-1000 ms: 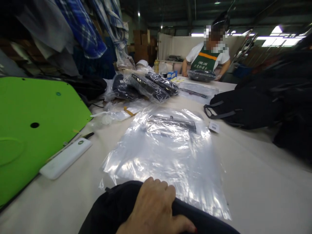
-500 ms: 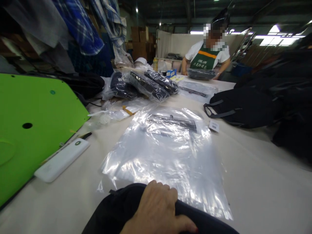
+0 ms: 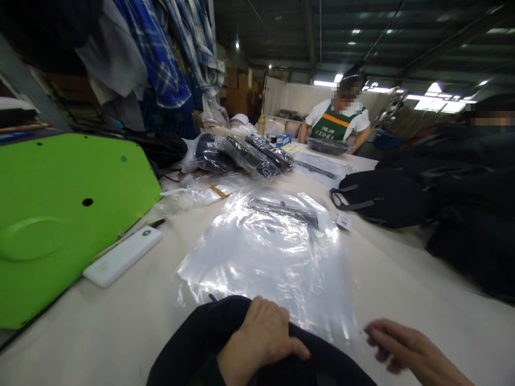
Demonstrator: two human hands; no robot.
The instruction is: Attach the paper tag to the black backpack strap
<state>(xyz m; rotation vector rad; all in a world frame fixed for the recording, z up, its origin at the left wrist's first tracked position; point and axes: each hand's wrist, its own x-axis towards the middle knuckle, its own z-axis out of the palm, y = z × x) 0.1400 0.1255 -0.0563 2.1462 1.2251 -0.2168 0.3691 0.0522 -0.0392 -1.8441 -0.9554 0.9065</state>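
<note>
My left hand [image 3: 261,335] grips the top edge of a black bag [image 3: 193,348] at the bottom of the view, its fingers curled over the far side. To the right of the bag, my right hand [image 3: 402,343] is above the table with its fingers bent and slightly apart; nothing shows in it. Clear plastic bags [image 3: 257,257] lie flat on the table beyond the black bag, which overlaps their near edge. A small white tag [image 3: 344,221] lies beside them.
At left are a green board [image 3: 80,214] and a white power bank [image 3: 123,256]. Wrapped black items [image 3: 249,155] lie at the back, black backpacks [image 3: 386,198] at right. A person in a green apron [image 3: 332,126] stands across the table [image 3: 402,268].
My right hand has come into view at the lower right. My left hand keeps its grip on the black bag. The camera view has shifted, with more of the ceiling showing.
</note>
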